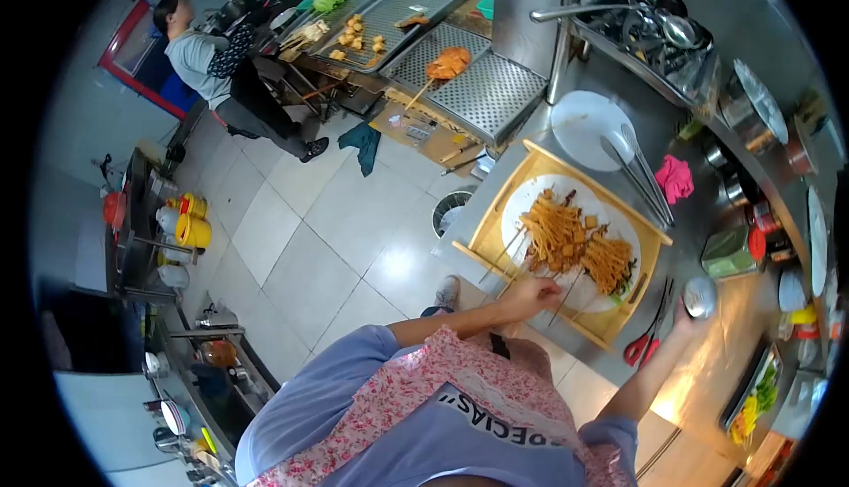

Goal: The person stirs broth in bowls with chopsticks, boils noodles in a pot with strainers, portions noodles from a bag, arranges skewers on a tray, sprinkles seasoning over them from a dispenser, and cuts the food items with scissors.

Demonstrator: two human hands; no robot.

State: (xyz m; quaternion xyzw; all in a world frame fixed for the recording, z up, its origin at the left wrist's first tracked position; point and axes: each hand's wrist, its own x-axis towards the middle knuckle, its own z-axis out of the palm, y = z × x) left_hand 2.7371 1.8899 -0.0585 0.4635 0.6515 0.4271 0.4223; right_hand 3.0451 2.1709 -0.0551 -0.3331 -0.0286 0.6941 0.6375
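My left hand [533, 297] is at the near edge of a white oval plate [630, 237], fingers curled together beside thin skewer sticks. Whether a stick is between them I cannot make out. Browned, seasoned enoki mushroom skewers [550, 226] and another browned bunch [608, 264] lie on the plate, with small cubes and greens around them. A wooden tray [650, 261] with raised sides holds the plate. Over the counter to the right, my right hand [686, 321] is wrapped round a silver-topped shaker [699, 297]. Red-handled scissors [638, 348] lie between that hand and the tray.
Metal tongs [638, 173] and a white bowl [591, 124] sit behind the tray, near a pink cloth [675, 179]. Jars [734, 250] line the right side. Perforated metal trays [495, 98] with food stand at the back. Another person [208, 67] stands at far left.
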